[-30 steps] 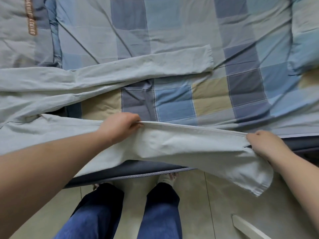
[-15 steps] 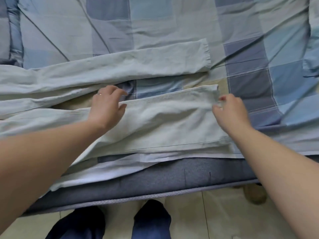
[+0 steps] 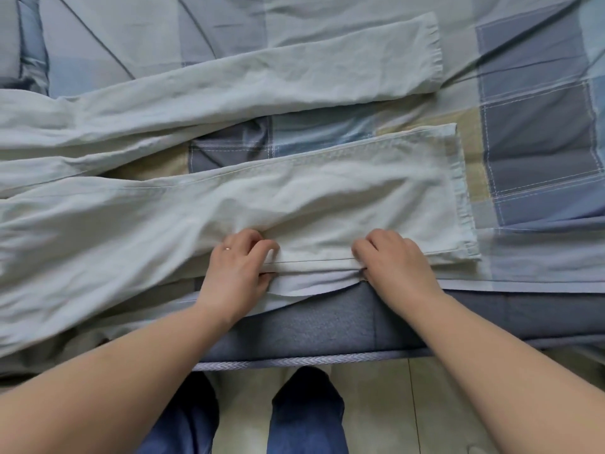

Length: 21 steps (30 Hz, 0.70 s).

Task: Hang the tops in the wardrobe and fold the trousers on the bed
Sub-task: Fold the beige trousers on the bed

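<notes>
Pale grey-green trousers (image 3: pixel 327 191) lie spread across the bed (image 3: pixel 530 132), both legs running left to right with their hems at the right. The far leg (image 3: pixel 294 73) lies apart from the near leg, with checked bedding showing between them. My left hand (image 3: pixel 239 267) pinches the near leg's lower seam edge close to the bed's front. About a hand's width to the right, my right hand (image 3: pixel 389 260) grips the same edge, fingers curled over the fabric. The waist end is out of view at the left.
The blue, grey and tan checked quilt (image 3: pixel 537 178) covers the bed. A dark blue mattress side (image 3: pixel 327 326) with braided trim runs along the front edge. Below it are a tiled floor (image 3: pixel 386 414) and my legs in blue jeans (image 3: pixel 304 417).
The near leg has been brought up from the bed's edge and laid flat on the bed. Both hands moved from its far edge to its near seam edge, closer together.
</notes>
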Motion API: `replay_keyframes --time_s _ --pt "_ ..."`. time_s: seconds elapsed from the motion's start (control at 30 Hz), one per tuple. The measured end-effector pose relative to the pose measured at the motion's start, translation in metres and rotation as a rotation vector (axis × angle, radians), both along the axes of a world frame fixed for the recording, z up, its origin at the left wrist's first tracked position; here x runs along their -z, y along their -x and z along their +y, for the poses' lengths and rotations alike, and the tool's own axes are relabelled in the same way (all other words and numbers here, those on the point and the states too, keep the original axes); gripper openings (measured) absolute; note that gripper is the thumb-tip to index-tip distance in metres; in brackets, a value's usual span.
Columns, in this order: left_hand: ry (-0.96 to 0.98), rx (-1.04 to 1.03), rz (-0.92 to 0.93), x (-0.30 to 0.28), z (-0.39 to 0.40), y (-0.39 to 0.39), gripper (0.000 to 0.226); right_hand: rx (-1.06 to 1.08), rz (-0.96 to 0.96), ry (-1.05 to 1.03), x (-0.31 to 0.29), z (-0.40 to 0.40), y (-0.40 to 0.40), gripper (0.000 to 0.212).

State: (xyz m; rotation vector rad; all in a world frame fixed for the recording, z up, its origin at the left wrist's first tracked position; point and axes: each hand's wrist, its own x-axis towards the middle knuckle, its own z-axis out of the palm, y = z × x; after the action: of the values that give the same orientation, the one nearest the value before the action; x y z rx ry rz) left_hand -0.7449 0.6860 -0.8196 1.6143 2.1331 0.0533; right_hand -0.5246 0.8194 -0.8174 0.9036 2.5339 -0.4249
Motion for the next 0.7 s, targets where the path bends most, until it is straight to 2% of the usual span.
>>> replay_keyframes --time_s 0.13,0.23,0.33,0.4,0.47,0.5,0.6,0.7 --pt "0.079 -0.078 0.108 0.003 -0.007 0.017 0.035 0.001 -0.071 -0.006 -0.001 0.009 -0.005 0.028" --pt "0.165 -0.138 0.095 -0.002 -0.011 0.032 0.025 0.018 -0.065 0.024 -0.005 0.015 -0.012 0.020" --pt "0.226 -0.021 -0.052 -0.011 -0.023 0.030 0.018 -0.067 -0.051 0.161 -0.009 0.026 -0.030 0.009" --pt "0.295 0.116 -0.108 -0.017 -0.037 0.018 0.017 -0.140 -0.169 0.271 -0.015 0.032 -0.047 0.020" --pt "0.311 0.163 -0.044 -0.019 -0.052 0.012 0.019 -0.179 -0.278 0.287 -0.021 0.030 -0.058 0.034" --pt "0.325 0.145 0.015 -0.020 -0.058 0.013 0.022 -0.182 -0.309 0.265 -0.023 0.025 -0.060 0.035" --pt "0.375 0.102 0.138 -0.024 -0.076 0.027 0.027 -0.189 -0.340 0.188 -0.024 0.003 -0.051 0.017" --pt "0.425 0.099 0.057 -0.030 -0.093 0.049 0.026 -0.162 -0.361 0.252 -0.028 -0.016 -0.027 0.014"
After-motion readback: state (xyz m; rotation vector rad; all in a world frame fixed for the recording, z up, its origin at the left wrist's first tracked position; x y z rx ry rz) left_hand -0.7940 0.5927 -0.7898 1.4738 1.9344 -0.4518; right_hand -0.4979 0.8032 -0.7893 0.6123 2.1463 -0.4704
